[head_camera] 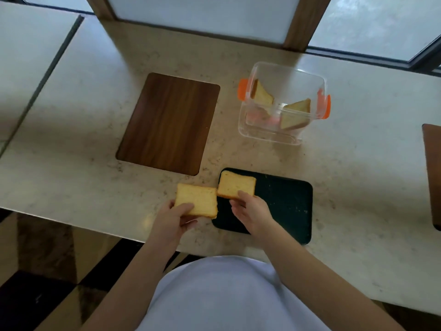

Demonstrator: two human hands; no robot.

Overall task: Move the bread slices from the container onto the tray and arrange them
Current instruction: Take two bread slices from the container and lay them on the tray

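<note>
The left hand (173, 217) had its fingers clamped on one bread slice (196, 200) over the bench (83, 111), just left of the dark tray (286, 201). The right hand (253, 212) pinched a second slice (236, 184) at the tray's far left corner. More bread (296, 114) sat inside the clear container (284, 102) farther back.

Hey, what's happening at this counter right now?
A person is moving bread out of a clear container onto a dark tray. The right hand holds one slice over the tray's far left corner, and the left hand holds another slice just left of the tray. A few pieces remain in the container.
</note>
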